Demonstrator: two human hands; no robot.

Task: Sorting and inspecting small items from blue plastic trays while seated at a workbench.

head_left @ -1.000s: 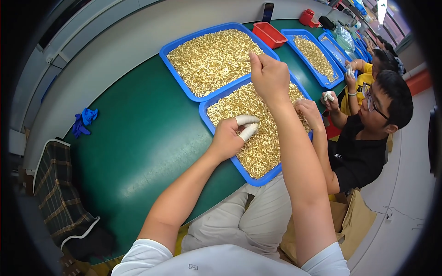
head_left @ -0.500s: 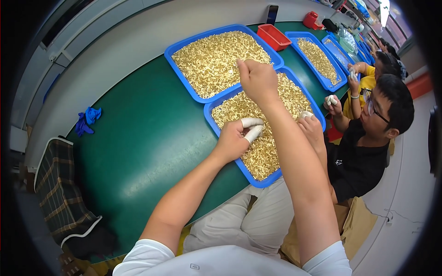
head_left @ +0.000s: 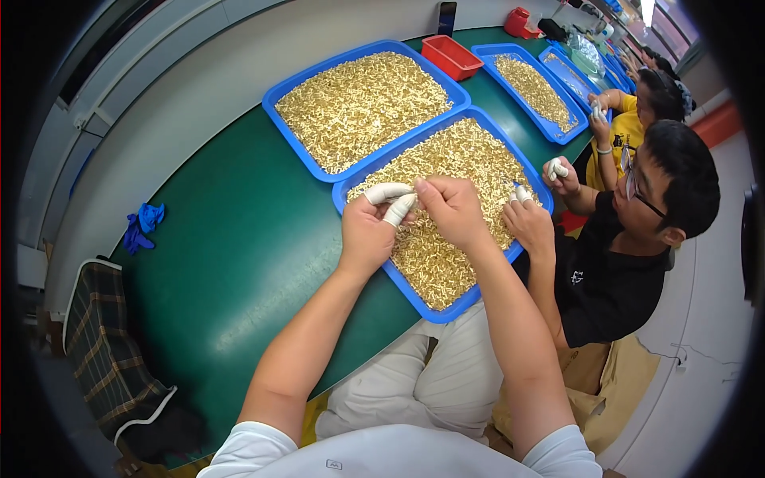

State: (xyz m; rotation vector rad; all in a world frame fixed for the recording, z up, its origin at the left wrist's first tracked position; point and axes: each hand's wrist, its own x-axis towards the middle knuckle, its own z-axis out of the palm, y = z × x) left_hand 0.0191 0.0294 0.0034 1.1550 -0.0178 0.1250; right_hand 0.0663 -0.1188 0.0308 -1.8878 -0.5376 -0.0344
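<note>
My left hand [head_left: 371, 231], with white finger cots on thumb and forefinger, is pinched closed above the near blue tray [head_left: 416, 306]. Its tips meet those of my right hand [head_left: 454, 211], which is bare and also closed in a pinch. Whatever lies between the fingertips is too small or hidden to name. Beneath both hands, small gold-coloured metal pieces [head_left: 434, 275] fill the tray in a loose heap. A co-worker's hand [head_left: 527, 219] with white finger cots reaches into the right side of this same tray.
Another blue tray [head_left: 301, 149] heaped with gold pieces adjoins at the far left. Behind stand a red bin [head_left: 451, 57] and a third blue tray [head_left: 510, 89]. Blue gloves [head_left: 143, 227] lie on the green table [head_left: 231, 263]. A co-worker in black [head_left: 613, 271] sits close on the right.
My right hand has come down from its raised position to meet the left hand. My left hand has lifted from the pieces, moving slightly left. The view has shifted a little.
</note>
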